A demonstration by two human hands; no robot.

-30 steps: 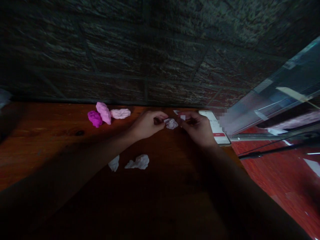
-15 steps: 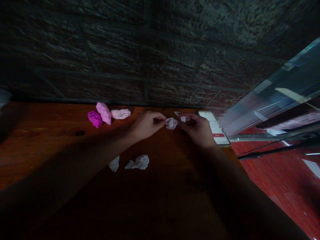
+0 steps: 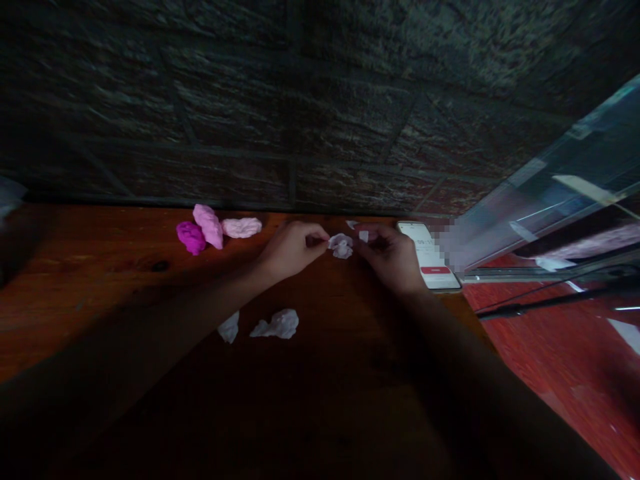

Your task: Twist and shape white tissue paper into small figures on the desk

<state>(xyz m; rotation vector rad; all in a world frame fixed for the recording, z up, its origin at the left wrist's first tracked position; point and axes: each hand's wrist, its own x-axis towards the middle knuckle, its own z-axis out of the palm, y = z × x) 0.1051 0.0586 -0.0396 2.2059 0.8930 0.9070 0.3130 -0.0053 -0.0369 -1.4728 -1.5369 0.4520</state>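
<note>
Left grip [image 3: 295, 252] pinches the crumpled white piece [image 3: 342, 246] by its tip, which points left; long axis unclear.

Bare left hand [image 3: 290, 253] is facing bare right hand [image 3: 397, 260].
Left thumb [image 3: 316, 253] and forefinger [image 3: 317, 229] are pinching; right fingers [image 3: 379, 231] are bending inward. Both bare forearms [image 3: 200, 317] are slanting together.
</note>
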